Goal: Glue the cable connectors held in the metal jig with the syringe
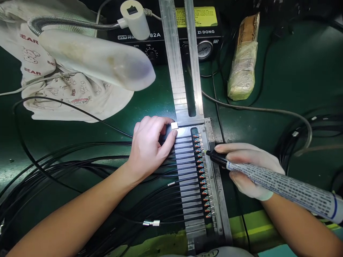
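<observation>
My left hand is bare and closed, thumb and forefinger against a small silver-white rectangular piece at the upper end of a metal fixture. Across this fixture lies a row of thin black cables. Their stripped ends show small orange and blue wires and metal connectors along the right rail. In a pale glove, my right hand grips a thick marker pen with a printed body. Its black tip points left, close to the rail beside the upper connectors; whether it touches cannot be told.
Black cable bundles spread to the left. Behind stands a black control box with a gauge. A white lamp overhangs at upper left by a printed cloth. A plastic-wrapped block lies at upper right, near a hose.
</observation>
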Demonstrator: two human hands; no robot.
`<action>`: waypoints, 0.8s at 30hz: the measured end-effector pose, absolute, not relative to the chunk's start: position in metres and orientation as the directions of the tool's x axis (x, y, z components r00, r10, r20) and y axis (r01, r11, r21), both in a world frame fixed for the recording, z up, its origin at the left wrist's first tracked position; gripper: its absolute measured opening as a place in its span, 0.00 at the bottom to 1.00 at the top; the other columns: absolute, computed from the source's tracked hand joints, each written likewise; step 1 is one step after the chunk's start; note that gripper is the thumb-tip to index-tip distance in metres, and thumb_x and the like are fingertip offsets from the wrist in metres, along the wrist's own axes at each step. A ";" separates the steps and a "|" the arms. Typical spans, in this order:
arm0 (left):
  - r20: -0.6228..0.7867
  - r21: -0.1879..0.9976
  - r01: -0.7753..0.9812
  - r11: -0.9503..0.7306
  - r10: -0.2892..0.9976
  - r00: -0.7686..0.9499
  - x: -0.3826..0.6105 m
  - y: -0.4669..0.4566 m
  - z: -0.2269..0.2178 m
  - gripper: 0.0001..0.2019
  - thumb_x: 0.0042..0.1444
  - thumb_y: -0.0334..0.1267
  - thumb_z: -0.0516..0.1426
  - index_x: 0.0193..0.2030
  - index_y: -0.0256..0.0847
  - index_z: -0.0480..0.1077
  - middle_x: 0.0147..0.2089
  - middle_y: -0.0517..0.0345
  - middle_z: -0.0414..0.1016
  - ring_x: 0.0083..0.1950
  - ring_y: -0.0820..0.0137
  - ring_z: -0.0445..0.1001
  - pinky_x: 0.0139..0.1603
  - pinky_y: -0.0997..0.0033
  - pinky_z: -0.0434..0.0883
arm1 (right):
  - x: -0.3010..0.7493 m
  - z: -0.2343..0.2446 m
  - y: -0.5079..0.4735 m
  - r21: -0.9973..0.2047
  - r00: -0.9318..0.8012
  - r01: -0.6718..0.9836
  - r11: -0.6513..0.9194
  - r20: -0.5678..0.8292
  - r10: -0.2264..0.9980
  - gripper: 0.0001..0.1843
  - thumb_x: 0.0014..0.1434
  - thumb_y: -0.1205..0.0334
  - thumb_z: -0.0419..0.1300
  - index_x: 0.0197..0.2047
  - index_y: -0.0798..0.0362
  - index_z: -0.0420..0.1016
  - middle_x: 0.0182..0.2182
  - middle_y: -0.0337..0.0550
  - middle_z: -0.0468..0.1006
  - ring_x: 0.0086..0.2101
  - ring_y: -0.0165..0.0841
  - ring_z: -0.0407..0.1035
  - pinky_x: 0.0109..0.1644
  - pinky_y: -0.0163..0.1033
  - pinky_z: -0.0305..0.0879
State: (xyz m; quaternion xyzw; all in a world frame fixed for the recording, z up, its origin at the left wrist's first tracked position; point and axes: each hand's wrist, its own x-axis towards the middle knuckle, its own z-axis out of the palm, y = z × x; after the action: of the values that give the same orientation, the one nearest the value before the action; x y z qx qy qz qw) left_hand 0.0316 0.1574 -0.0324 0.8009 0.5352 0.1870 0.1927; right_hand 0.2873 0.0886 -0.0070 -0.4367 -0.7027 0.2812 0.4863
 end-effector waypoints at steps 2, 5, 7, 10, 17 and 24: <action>0.095 0.509 0.784 -0.356 0.928 0.359 0.032 0.158 -0.032 0.09 0.66 0.43 0.55 0.47 0.42 0.70 0.35 0.57 0.71 0.39 0.64 0.67 0.45 0.61 0.63 | 0.287 -0.007 0.089 -0.820 -0.146 0.336 0.464 0.441 0.885 0.15 0.52 0.66 0.69 0.45 0.53 0.79 0.43 0.52 0.84 0.40 0.43 0.81 0.40 0.45 0.83; 0.090 0.506 0.788 -0.352 0.930 0.357 0.032 0.158 -0.032 0.09 0.66 0.43 0.55 0.47 0.42 0.70 0.35 0.57 0.71 0.39 0.64 0.67 0.45 0.61 0.63 | 0.286 -0.007 0.089 -0.819 -0.144 0.335 0.466 0.444 0.884 0.15 0.53 0.65 0.69 0.45 0.53 0.79 0.42 0.51 0.84 0.40 0.42 0.81 0.39 0.45 0.83; 0.084 0.505 0.791 -0.345 0.932 0.352 0.032 0.158 -0.032 0.10 0.66 0.43 0.54 0.47 0.42 0.70 0.35 0.56 0.71 0.39 0.64 0.67 0.45 0.61 0.63 | 0.285 -0.006 0.089 -0.817 -0.132 0.341 0.465 0.448 0.884 0.14 0.53 0.64 0.69 0.45 0.52 0.79 0.41 0.49 0.85 0.39 0.41 0.82 0.39 0.44 0.83; 0.082 0.506 0.792 -0.341 0.933 0.349 0.032 0.158 -0.032 0.10 0.66 0.44 0.54 0.47 0.42 0.70 0.35 0.56 0.71 0.39 0.63 0.67 0.45 0.61 0.63 | 0.285 -0.006 0.089 -0.816 -0.116 0.346 0.463 0.452 0.884 0.13 0.54 0.63 0.69 0.43 0.51 0.79 0.40 0.49 0.85 0.37 0.40 0.82 0.38 0.43 0.83; 0.088 0.505 0.790 -0.347 0.932 0.352 0.032 0.157 -0.033 0.09 0.66 0.43 0.55 0.47 0.42 0.70 0.35 0.57 0.71 0.39 0.64 0.67 0.45 0.61 0.63 | 0.286 -0.006 0.088 -0.829 -0.123 0.326 0.454 0.439 0.890 0.13 0.52 0.64 0.70 0.42 0.54 0.80 0.39 0.52 0.85 0.38 0.42 0.82 0.38 0.44 0.83; 0.083 0.504 0.791 -0.348 0.931 0.357 0.032 0.157 -0.032 0.09 0.66 0.43 0.54 0.48 0.43 0.70 0.35 0.56 0.71 0.39 0.64 0.67 0.45 0.60 0.63 | 0.286 -0.007 0.088 -0.828 -0.117 0.319 0.462 0.449 0.886 0.14 0.52 0.64 0.70 0.43 0.53 0.80 0.39 0.51 0.85 0.37 0.41 0.82 0.38 0.43 0.83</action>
State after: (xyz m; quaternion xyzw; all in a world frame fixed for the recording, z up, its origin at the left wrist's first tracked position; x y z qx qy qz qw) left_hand 0.0318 0.1574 -0.0321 0.8007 0.5375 0.1811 0.1931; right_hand 0.2859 0.0883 -0.0066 -0.4353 -0.6920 0.2824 0.5019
